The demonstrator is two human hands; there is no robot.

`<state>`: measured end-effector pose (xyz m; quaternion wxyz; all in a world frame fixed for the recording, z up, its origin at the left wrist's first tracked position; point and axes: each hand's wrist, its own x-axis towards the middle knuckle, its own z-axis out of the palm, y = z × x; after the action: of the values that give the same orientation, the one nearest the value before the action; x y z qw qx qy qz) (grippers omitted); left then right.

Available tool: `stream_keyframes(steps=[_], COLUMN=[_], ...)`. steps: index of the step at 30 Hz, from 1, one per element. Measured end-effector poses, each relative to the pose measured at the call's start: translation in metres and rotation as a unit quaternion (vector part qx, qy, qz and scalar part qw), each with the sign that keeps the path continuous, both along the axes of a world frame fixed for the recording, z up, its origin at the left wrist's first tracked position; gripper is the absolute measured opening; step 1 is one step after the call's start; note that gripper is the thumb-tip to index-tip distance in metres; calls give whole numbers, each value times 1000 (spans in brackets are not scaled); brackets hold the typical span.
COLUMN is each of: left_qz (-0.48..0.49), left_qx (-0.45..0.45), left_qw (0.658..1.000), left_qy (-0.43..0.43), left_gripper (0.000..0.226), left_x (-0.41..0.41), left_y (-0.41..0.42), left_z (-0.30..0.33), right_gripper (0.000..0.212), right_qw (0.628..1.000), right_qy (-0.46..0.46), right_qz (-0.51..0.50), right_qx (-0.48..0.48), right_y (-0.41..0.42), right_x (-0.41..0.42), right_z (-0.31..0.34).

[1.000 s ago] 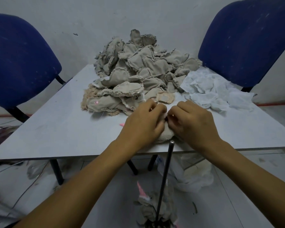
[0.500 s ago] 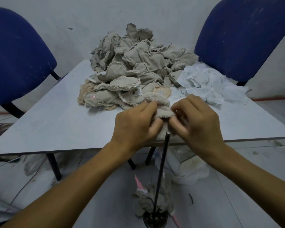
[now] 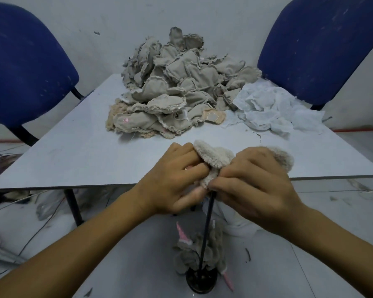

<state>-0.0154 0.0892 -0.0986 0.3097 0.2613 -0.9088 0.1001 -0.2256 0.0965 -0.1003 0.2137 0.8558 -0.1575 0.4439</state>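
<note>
**Plush piece worked over rod tip**

The left hand (image 3: 172,179) and right hand (image 3: 252,186) are both clamped on the plush piece (image 3: 215,158), at the bench (image 3: 73,160) front edge, atop the upright rod (image 3: 206,231). It looks light, soft, floppy and not fragile. Best grip is at the hem by the rod tip. The stiff rod may poke through. The beige pile (image 3: 170,89) and white fabric (image 3: 271,108) lie well behind, with 2 blue chairs (image 3: 24,67) beyond.

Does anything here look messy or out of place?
Yes. A few grey plush pieces lie on the floor around the foot of the black rod, while the main pile sits on the table. Loose wires trail across the floor at left.
</note>
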Motion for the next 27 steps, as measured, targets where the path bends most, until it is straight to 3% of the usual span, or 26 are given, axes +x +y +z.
stream_keyframes(steps=[2, 4, 6, 8, 10, 12, 14, 18, 23, 27], left_qz=[-24, -26, 13, 27, -6, -24, -28, -30, -34, -9], left_qx=[188, 298, 220, 164, 197, 236, 266, 266, 344, 414], left_qw=[980, 934, 943, 962, 971, 967, 955, 940, 888, 873], left_qy=[55, 194, 249, 216, 133, 96, 128, 212, 304, 257], left_gripper=[38, 37, 30, 29, 44, 44, 33, 19, 29, 31], left_x=[7, 13, 13, 8, 3, -3, -4, -1, 7, 17], left_y=[0, -1, -3, -4, -3, -2, -1, -1, -2, -4], left_z=[5, 12, 21, 29, 30, 24, 17, 16, 17, 18], right_gripper=[8, 9, 11, 12, 14, 19, 30, 56, 26, 33], right_qw=[1000, 1000, 999, 999, 997, 986, 976, 965, 961, 958], right_qy=[22, 28, 29, 25, 1, -38, -51, 28, -17, -83], right_qz=[-9, -11, -10, -5, 17, 28, 4, -100, -54, -8], right_qx=[-1, 6, 14, 30, 77, 157, 209, 241, 269, 275], right_y=[2, 2, 1, 2, 2, 1, -2, -11, -10, -7], right_x=[0, -1, -2, -3, -4, -9, -17, -30, -27, -20], right_z=[-2, -3, -4, -6, -8, -9, -10, -9, -5, 2])
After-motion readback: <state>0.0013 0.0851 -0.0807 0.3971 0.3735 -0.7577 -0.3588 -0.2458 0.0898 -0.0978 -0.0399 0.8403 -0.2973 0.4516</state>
